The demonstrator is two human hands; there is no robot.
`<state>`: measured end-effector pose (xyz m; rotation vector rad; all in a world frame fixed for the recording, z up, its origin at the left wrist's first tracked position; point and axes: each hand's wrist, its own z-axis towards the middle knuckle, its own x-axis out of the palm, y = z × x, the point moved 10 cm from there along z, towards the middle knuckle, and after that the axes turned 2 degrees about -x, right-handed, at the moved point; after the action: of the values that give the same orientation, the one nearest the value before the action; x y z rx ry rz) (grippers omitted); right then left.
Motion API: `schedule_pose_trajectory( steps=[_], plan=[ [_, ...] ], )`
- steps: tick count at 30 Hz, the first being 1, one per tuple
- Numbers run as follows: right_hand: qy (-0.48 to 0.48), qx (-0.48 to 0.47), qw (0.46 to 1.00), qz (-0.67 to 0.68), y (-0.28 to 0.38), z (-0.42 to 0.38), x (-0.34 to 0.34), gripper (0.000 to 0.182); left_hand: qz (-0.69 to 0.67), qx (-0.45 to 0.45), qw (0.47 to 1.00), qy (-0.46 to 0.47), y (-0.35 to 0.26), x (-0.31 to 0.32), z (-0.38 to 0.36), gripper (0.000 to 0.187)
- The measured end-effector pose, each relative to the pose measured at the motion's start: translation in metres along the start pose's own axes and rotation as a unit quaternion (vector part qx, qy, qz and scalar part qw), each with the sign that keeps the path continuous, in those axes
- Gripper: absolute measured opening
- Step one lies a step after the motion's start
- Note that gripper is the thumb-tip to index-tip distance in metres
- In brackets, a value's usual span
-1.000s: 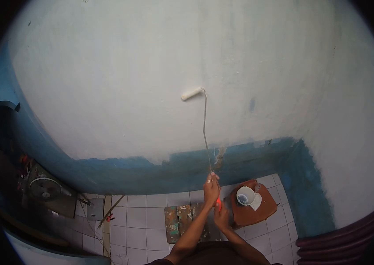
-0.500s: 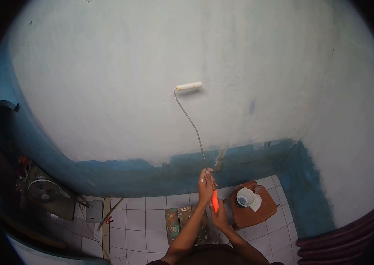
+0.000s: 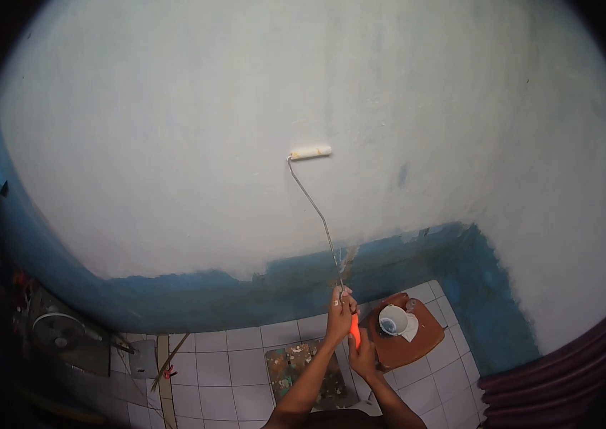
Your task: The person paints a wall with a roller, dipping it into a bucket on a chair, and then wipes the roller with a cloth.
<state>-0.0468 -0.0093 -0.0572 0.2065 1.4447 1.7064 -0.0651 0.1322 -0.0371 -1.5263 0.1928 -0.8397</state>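
Note:
A paint roller with a white sleeve lies against the pale painted wall, its long bent wire stem running down toward me. My left hand is wrapped round the lower stem, at the top of the orange handle. Lower down, my right hand grips the bottom part of that handle. White paint specks show on my left fingers. Along its lower part the wall is blue, with a ragged border against the pale paint.
To the right, a brown chair bears a white bucket and a white sheet. Below my arms is a paint-spattered stool. A fan stands at left; a purple curtain hangs at right.
The view has shifted a little. In it, the roller and both hands sit slightly lower, with the same grip. The roller has slid down the wall a short way.

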Motion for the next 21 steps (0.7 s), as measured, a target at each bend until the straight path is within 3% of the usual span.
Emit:
schedule_pose_trajectory(
  steps=[2, 6, 8, 10, 12, 16, 21],
  plan=[
    [0.003, 0.028, 0.999, -0.024, -0.003, 0.000, 0.000, 0.023, 0.015, 0.017, 1.000, -0.020, -0.003, 0.003, 0.001, 0.024],
    [-0.037, -0.025, 0.998, -0.054, -0.011, 0.001, 0.001, 0.024, -0.016, -0.008, 0.999, -0.042, 0.000, 0.007, 0.004, 0.024],
    [-0.054, -0.052, 0.994, -0.075, -0.002, 0.008, 0.006, 0.027, -0.004, 0.026, 0.998, -0.063, -0.007, -0.003, 0.013, 0.025],
    [-0.041, -0.019, 0.998, -0.054, 0.012, 0.027, 0.015, 0.025, -0.006, 0.054, 0.997, -0.056, -0.030, -0.009, 0.031, 0.027],
    [-0.041, -0.030, 0.998, -0.023, 0.043, 0.048, 0.017, 0.023, 0.087, 0.108, 0.990, -0.024, -0.076, -0.006, 0.041, 0.029],
    [-0.019, -0.004, 1.000, 0.020, 0.088, 0.084, 0.026, 0.023, 0.130, 0.127, 0.983, -0.009, -0.153, 0.003, 0.064, 0.033],
    [-0.041, -0.055, 0.997, 0.027, 0.098, 0.083, 0.040, 0.033, 0.162, 0.111, 0.980, -0.016, -0.154, -0.007, 0.065, 0.036]
  ],
)
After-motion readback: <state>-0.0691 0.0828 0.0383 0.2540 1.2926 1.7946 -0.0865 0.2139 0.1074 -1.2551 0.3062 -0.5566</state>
